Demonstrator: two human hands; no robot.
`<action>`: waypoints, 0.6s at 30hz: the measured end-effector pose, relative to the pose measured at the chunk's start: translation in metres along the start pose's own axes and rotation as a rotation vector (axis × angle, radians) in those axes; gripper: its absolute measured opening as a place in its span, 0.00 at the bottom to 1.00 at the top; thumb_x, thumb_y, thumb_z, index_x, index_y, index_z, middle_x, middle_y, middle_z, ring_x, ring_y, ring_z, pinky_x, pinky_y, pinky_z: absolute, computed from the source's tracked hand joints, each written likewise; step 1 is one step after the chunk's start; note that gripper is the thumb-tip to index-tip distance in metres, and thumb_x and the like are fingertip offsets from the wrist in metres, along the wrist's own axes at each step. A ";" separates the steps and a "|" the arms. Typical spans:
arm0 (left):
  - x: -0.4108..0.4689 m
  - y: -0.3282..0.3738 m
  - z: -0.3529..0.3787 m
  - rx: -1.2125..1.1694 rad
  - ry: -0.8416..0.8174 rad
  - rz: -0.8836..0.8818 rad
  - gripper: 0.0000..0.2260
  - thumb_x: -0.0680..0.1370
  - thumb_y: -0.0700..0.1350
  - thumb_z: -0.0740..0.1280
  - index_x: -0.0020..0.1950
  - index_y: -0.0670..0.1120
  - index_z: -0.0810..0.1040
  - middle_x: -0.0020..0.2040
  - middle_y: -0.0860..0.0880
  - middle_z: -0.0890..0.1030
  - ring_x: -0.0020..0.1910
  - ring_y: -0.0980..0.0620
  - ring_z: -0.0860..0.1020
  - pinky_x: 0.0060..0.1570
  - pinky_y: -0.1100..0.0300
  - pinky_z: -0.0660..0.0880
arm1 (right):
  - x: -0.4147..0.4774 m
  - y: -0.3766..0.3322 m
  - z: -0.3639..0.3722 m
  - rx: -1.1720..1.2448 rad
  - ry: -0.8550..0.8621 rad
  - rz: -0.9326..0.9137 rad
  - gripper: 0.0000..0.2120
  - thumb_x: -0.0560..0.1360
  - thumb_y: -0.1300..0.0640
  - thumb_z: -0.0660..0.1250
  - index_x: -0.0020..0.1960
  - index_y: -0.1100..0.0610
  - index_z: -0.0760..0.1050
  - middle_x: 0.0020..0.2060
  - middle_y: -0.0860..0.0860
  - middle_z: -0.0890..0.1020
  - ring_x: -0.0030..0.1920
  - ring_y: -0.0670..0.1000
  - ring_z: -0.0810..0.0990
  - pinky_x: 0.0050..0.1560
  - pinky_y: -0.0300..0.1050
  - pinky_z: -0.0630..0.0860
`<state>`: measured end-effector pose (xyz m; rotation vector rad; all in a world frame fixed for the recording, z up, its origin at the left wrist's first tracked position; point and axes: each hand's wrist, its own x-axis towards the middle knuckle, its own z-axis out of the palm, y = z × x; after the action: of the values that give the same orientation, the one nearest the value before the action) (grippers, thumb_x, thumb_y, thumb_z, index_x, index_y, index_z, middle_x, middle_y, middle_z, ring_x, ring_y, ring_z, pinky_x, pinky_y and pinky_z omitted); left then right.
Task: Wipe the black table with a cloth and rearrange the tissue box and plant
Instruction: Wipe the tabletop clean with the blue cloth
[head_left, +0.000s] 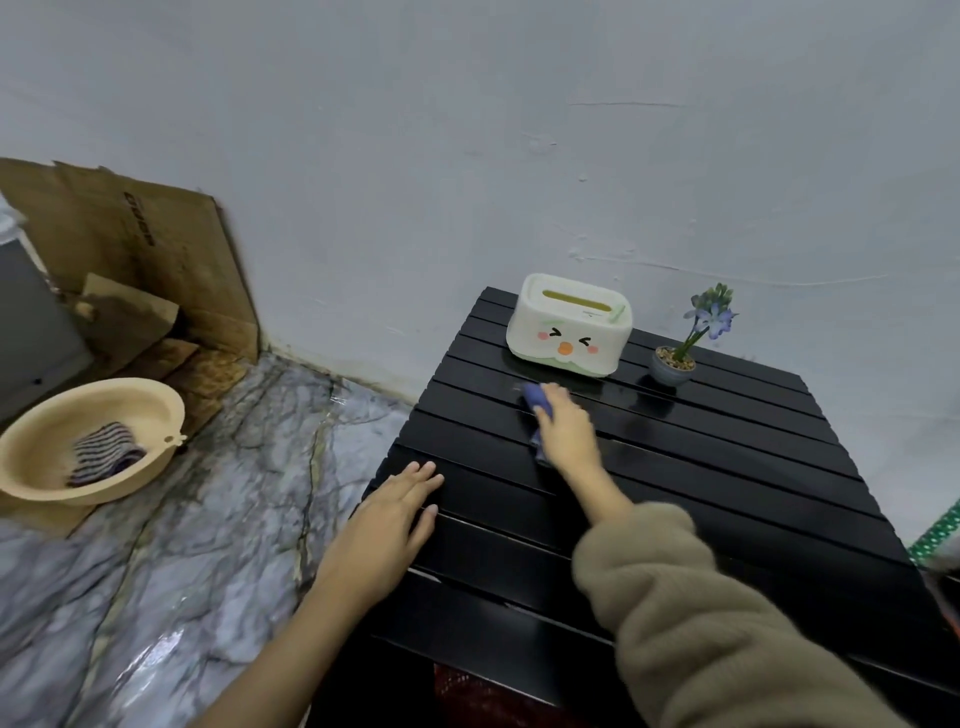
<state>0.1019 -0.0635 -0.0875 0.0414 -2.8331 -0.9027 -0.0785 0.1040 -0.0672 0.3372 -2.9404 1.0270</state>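
While the right hand (566, 423) presses a small bluish-purple cloth (535, 402) flat against the black table (727, 478), just below the centre of the frame, its fingers curl over the cloth to hold it down on the slatted top. The right arm reaches out in a fuzzy tan sleeve (701, 613) from the lower right. The left hand (395, 514) lies palm down, fingers spread and slightly apart, on the table's left edge, holding nothing; it looks placed there to steady the table or the body during wiping.

Just above the cloth, toward the table's far edge by the pale wall (467, 130), stands the white tissue box (569, 332) with a cartoon face. To its right, apart from it, sits the small potted plant (675, 364) with purple flowers. Both seem pushed back to leave the near slats free for wiping.

At the left of the frame, on the marbled floor (182, 519), a beige basin (47, 483) holds a striped cloth (104, 457), beside flattened cardboard (135, 244) leaning on the wall.
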 end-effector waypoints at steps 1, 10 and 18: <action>0.000 -0.001 0.000 -0.001 -0.001 -0.002 0.33 0.70 0.61 0.40 0.69 0.50 0.65 0.73 0.53 0.65 0.73 0.58 0.57 0.71 0.66 0.49 | -0.003 -0.024 0.015 0.001 -0.061 -0.069 0.18 0.78 0.58 0.58 0.67 0.56 0.65 0.64 0.58 0.74 0.56 0.59 0.78 0.58 0.49 0.75; -0.001 0.003 -0.003 -0.020 0.000 -0.002 0.19 0.79 0.50 0.53 0.69 0.48 0.66 0.73 0.52 0.65 0.74 0.57 0.57 0.70 0.67 0.48 | -0.054 -0.029 0.023 0.062 -0.331 -0.331 0.20 0.77 0.61 0.59 0.68 0.54 0.65 0.71 0.53 0.67 0.71 0.52 0.64 0.73 0.47 0.59; -0.003 0.007 -0.004 -0.023 -0.007 -0.019 0.18 0.80 0.44 0.56 0.69 0.47 0.66 0.73 0.50 0.65 0.74 0.54 0.58 0.72 0.62 0.51 | -0.101 0.114 -0.107 0.017 0.116 0.183 0.18 0.76 0.63 0.61 0.66 0.60 0.68 0.63 0.63 0.75 0.52 0.64 0.80 0.42 0.34 0.78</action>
<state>0.1057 -0.0596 -0.0805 0.0620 -2.8329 -0.9409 -0.0102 0.2773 -0.0610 0.0065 -2.9011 1.0513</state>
